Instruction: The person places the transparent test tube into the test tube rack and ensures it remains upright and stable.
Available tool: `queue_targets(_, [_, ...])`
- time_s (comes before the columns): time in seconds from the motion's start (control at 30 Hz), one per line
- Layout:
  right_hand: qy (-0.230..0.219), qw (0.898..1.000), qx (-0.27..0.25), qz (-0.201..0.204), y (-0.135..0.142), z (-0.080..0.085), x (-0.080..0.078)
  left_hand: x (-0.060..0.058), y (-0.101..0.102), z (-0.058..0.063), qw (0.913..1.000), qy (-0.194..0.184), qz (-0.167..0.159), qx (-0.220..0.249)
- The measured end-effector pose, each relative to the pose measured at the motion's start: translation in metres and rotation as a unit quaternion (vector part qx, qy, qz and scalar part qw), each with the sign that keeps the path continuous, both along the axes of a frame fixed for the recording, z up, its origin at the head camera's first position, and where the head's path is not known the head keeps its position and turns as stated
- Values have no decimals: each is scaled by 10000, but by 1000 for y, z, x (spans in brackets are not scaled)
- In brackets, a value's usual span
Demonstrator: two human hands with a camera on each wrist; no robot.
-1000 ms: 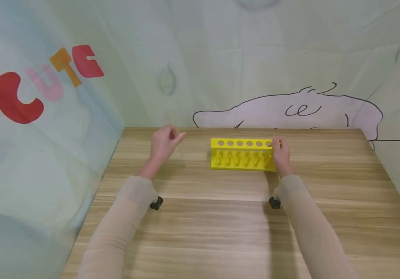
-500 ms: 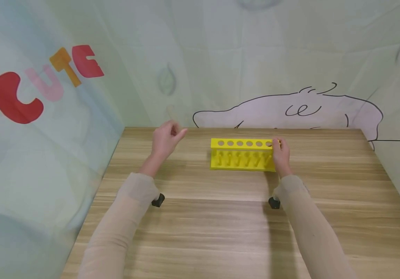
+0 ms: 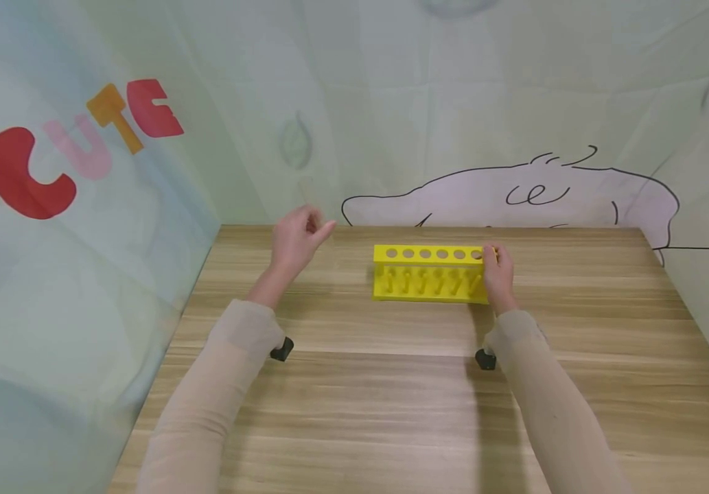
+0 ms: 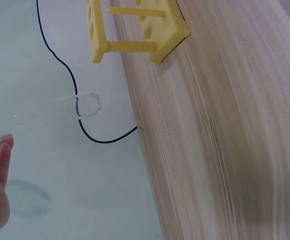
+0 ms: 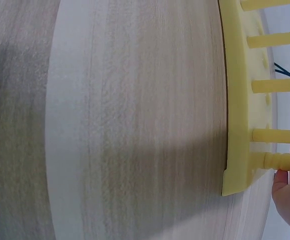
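Rack [image 3: 431,261]: 1; clear tube [image 4: 57,112]: 1

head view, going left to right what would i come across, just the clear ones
"cute" lettering → left-hand grip → rack → right-hand grip, at the rack's right end
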State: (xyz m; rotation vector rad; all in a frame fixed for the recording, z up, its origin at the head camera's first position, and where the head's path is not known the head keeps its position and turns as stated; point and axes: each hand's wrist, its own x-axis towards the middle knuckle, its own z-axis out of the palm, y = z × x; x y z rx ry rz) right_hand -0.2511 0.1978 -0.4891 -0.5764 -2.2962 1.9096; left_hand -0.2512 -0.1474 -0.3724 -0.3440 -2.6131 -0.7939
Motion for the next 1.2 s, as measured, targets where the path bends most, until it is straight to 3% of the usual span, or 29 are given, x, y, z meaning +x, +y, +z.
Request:
queue_targets(0.83, [131,9998,-10,-126,0,-3,-2,-7,18,17,9999,-109,-100,56])
queue_targets(1.2, [93,9999,51,-114,-1,-2,-2,-11,30,16,9998,5,-212,-33])
